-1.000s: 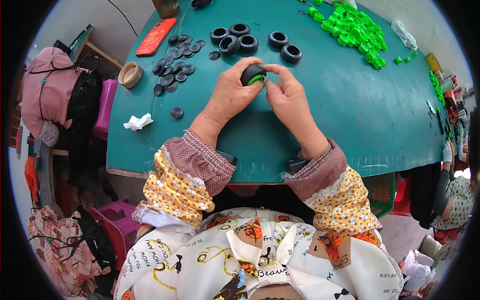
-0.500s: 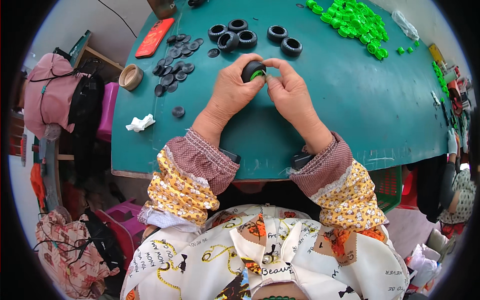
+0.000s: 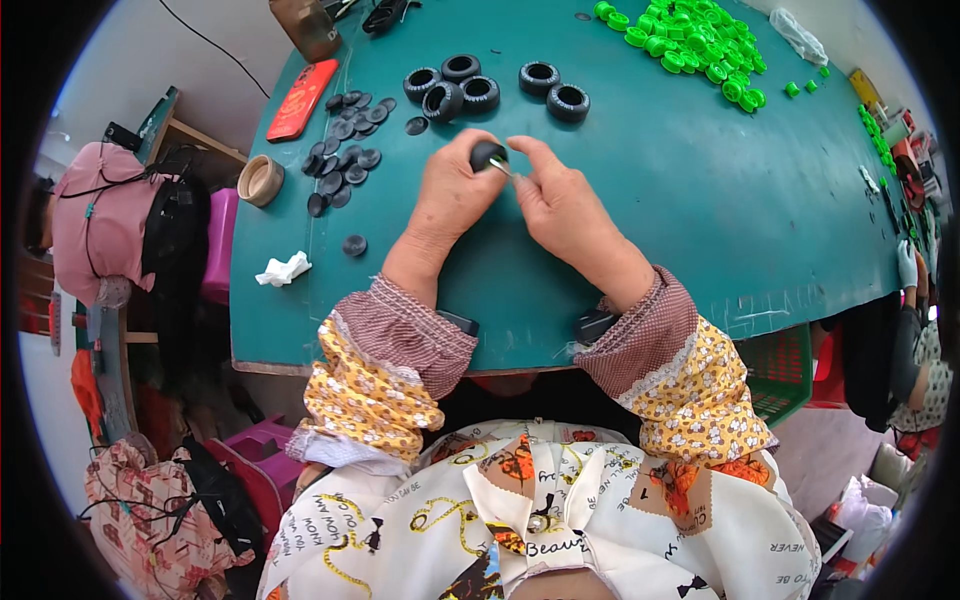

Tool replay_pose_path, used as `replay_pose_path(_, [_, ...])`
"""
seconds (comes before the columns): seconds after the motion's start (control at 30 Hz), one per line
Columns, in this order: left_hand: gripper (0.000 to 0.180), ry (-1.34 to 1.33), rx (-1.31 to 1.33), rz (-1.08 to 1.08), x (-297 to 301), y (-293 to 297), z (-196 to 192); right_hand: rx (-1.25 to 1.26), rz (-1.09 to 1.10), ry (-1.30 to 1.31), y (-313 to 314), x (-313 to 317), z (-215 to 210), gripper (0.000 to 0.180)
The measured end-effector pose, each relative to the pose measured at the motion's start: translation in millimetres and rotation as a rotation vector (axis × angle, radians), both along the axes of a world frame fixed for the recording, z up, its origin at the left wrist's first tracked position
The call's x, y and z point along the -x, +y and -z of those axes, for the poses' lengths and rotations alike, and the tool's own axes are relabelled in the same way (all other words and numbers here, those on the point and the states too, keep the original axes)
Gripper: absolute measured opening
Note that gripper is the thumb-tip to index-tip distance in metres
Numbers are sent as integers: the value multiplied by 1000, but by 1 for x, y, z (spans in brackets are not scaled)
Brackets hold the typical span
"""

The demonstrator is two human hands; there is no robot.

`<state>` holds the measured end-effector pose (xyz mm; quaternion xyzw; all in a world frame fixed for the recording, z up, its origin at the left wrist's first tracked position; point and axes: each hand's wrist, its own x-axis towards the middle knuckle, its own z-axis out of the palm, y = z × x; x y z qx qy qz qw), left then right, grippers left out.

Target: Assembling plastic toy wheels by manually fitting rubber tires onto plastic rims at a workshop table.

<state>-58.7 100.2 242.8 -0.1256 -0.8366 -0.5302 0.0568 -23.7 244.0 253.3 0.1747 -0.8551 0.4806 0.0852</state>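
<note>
A small black tire [image 3: 488,153] sat pinched between both hands, just below the loose black tires [image 3: 478,88] on the green table [image 3: 680,200]. Left hand [image 3: 448,195] gripped it, right hand [image 3: 562,205] pressed against it. Green hubs [image 3: 690,45] lay well off, upper right.

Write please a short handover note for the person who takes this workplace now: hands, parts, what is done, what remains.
Left hand: holds a small black tyre above the green table.
Right hand: fingertips at the same tyre, pinching something thin and pale; what it is cannot be told.
Parts: six black tyres grouped at the far side; flat black discs on the left; a pile of green hubs far right.
Done: no finished wheel is plainly visible.
Left: the tyres, discs and hubs lie separate, seemingly not yet joined.
</note>
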Motion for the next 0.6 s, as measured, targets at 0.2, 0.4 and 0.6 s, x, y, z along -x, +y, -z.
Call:
replay_pose_path(0.2, [30,-358,-863,21,3,-18,-9,-452,320,181,37,20,8,18])
replay_pose_path(0.4, [36,-461,-800,107,-11,0,-18,-715,360,243,43,31,12,15])
replay_pose_path(0.6, [31,-346,-738,-43,-7,4,-8,396,158,-65,15,26,3,25])
